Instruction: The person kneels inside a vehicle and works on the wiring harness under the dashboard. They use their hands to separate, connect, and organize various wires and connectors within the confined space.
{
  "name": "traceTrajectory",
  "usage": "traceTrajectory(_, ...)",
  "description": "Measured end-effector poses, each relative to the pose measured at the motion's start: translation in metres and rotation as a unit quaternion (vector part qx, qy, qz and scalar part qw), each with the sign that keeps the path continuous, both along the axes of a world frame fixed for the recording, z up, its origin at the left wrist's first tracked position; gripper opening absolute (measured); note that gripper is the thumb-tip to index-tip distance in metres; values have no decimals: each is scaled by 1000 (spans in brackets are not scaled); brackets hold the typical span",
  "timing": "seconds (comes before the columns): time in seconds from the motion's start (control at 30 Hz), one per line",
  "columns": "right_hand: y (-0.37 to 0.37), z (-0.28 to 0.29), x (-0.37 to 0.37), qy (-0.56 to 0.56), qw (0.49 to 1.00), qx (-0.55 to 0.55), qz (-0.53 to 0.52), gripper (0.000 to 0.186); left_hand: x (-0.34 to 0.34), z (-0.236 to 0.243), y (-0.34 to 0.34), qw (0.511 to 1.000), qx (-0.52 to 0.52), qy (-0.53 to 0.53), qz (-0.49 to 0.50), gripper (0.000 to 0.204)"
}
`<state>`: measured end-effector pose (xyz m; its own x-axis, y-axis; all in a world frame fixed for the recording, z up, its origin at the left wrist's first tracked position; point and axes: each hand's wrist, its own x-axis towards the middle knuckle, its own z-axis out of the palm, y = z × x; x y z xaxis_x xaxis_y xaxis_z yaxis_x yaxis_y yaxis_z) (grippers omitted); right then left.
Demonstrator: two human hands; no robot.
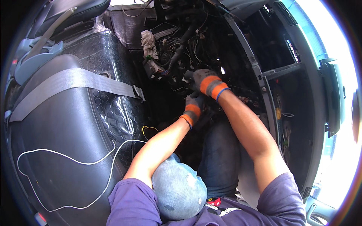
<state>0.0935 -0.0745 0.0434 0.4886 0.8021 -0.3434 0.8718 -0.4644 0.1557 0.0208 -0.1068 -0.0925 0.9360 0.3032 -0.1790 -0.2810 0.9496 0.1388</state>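
Both my hands wear grey work gloves with orange cuffs, and they reach into a dark, opened-up space full of wiring inside a vehicle cab. My right hand (207, 80) is the farther one, its fingers curled closed around something dark that I cannot make out. Just below and left of it is my left hand (194, 104), close to the right; its fingers are lost in shadow. Left of the right hand hangs a thick dark wire bundle (177, 54) with loose thin wires and connectors. Crumpled pale wrapping (149, 43) sits on the harness beyond.
A black padded seat (56, 139) with a grey seat belt (75, 78) lies to my left, a white cable (68, 206) looping over it. Studded black covering (109, 109) borders the seat. On the right stand the door frame (256, 67) and the open door (301, 94).
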Motion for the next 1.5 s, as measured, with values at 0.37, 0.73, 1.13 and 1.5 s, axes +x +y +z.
traceTrajectory(0.37,-5,4,-29,-85,995,38,-42,29,7,-15,-6,964,215,107,111,16)
traceTrajectory(0.73,28,-3,-30,-158,964,-163,139,21,58,-96,-30,859,483,162,54,26)
traceTrajectory(1.13,-6,-25,-22,-156,964,-35,212,17,5,-21,-10,870,469,152,-18,32)
traceTrajectory(1.5,-43,23,-11,125,964,156,-175,51,5,-9,18,965,204,92,-139,22)
